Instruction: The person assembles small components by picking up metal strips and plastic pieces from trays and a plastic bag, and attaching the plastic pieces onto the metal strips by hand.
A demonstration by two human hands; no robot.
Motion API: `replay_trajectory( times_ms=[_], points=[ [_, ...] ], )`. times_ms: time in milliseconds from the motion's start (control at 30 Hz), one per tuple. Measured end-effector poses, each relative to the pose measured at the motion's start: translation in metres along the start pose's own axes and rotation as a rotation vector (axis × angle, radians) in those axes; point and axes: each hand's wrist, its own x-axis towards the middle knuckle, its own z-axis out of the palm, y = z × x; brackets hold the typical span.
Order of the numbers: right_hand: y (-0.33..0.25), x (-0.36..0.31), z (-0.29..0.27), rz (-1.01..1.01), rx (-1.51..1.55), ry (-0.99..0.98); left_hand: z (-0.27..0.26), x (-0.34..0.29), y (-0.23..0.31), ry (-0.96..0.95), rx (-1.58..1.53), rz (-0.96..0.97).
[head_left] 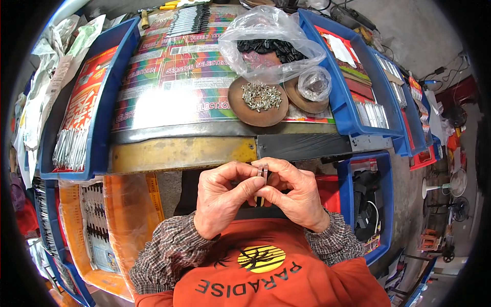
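In front of my chest, just off the table edge, both hands come together around a small piece with narrow, shiny metal strips (262, 173) and a darker lower end. My left hand (224, 194) pinches it between thumb and fingers. From the other side my right hand (294, 192) grips the same piece, thumb pressed near its lower part. The fingers hide much of it, so its exact kind cannot be made out. Beyond the hands, a round brown dish (240, 113) carries a heap of small silvery rivet-like pins (261, 97).
A clear plastic bag (240, 33) with black parts lies behind the dish. Blue bins (102, 97) (335, 82) with metal strips flank the table (179, 153). Dark-handled pieces (189, 20) lie at the back. An orange crate (128, 215) stands lower left, another blue bin (386, 204) lower right.
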Motion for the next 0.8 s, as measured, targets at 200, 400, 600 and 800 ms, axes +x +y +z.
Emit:
replay_trajectory(
  times_ms=[200, 400, 600, 800],
  points=[
    [-0.0010, -0.0019, 0.0012, 0.014, -0.013, 0.010, 0.0023, -0.0008, -0.0032, -0.001, -0.025, 0.026],
    [-0.0025, -0.0025, 0.0020, 0.017, -0.016, 0.019, 0.0017, -0.0006, -0.0070, -0.005, -0.057, 0.044],
    [-0.0001, -0.0034, 0.0025, 0.003, -0.015, 0.022, 0.0033, -0.0007, -0.0064, 0.009, -0.063, 0.038],
    [0.0024, -0.0034, 0.0043, 0.035, -0.030, 0.028, 0.0023, 0.0019, -0.0062, 0.018, -0.143, -0.056]
  ],
)
